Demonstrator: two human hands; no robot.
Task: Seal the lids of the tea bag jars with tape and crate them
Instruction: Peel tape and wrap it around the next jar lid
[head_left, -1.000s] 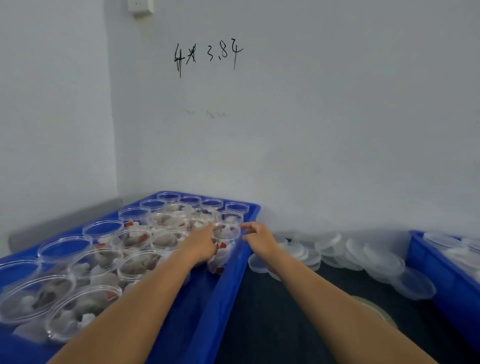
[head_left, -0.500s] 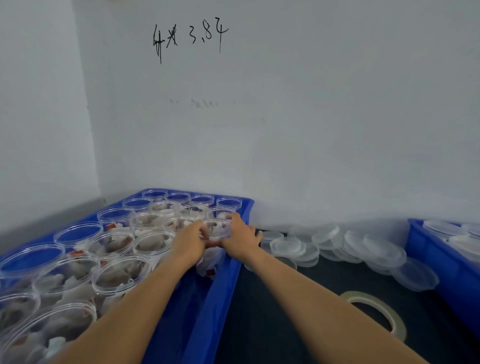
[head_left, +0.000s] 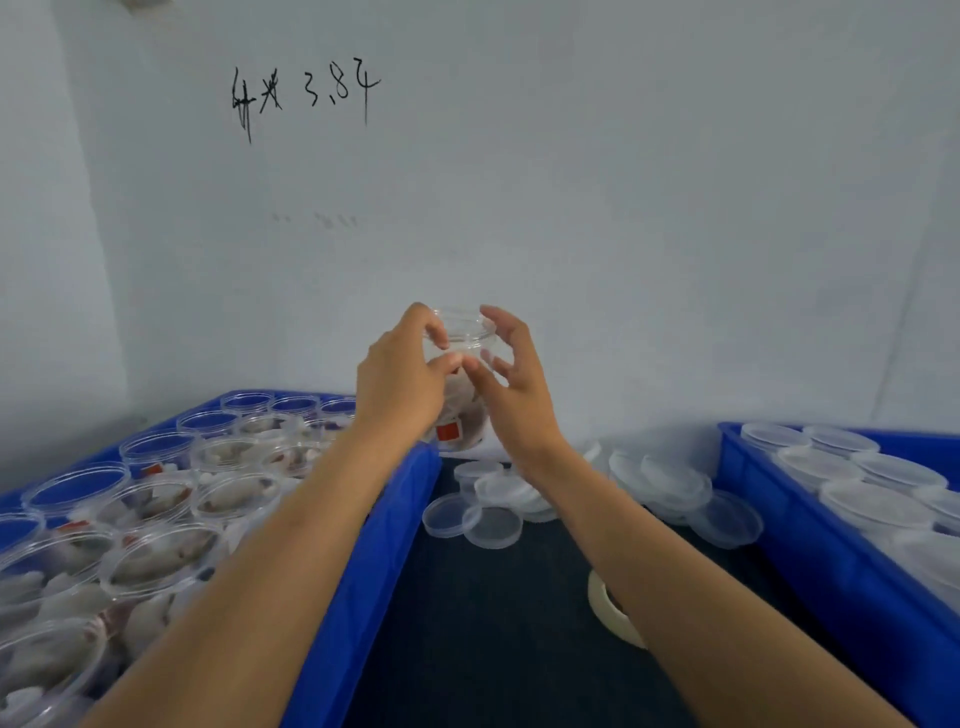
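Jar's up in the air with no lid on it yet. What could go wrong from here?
1. The open jar is held up by the left hand while the right hand looks loose; a tilt could spill tea bags.
2. The right forearm hangs above the tape roll, which it could knock.

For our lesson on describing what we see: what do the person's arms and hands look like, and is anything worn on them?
Both forearms are bare as far as the view shows: no sleeves, gloves, watch, rings or bands. The left hand and right hand have short, unpainted nails, and nothing is marked on them.
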